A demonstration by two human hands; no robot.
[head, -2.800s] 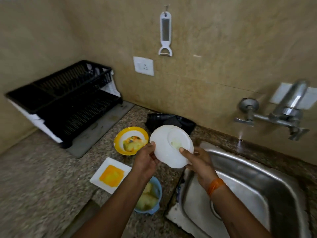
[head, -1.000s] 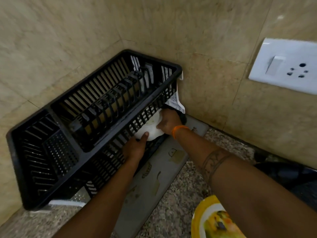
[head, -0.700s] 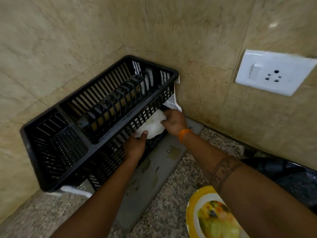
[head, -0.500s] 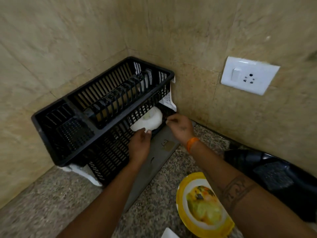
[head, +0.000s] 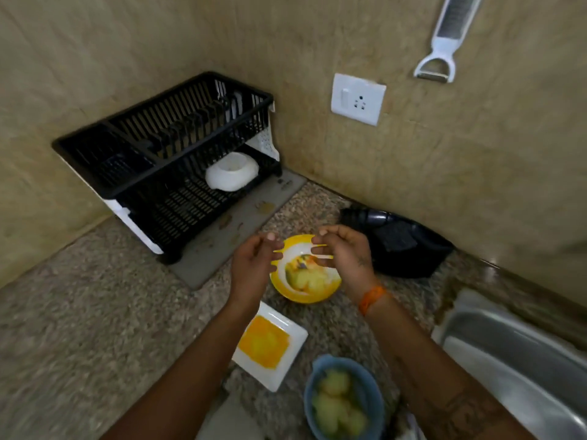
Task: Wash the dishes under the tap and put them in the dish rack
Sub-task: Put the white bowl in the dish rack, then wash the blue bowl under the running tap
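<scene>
A white bowl lies upside down on the lower tier of the black dish rack in the corner. A yellow-rimmed plate with food scraps sits on the counter. My left hand hovers at its left rim, my right hand at its right rim. Both hands have loosely curled fingers and hold nothing. A white square plate with orange residue and a blue bowl with greenish scraps sit nearer to me.
The steel sink is at the lower right. A black bag lies against the wall behind the yellow plate. A grey drip mat lies under the rack. A wall socket and a hanging peeler are on the wall.
Both hands let go of the white bowl, which stays in the rack's lower tier. They drew back toward me and now hover over the yellow plate. The view pulled back.
</scene>
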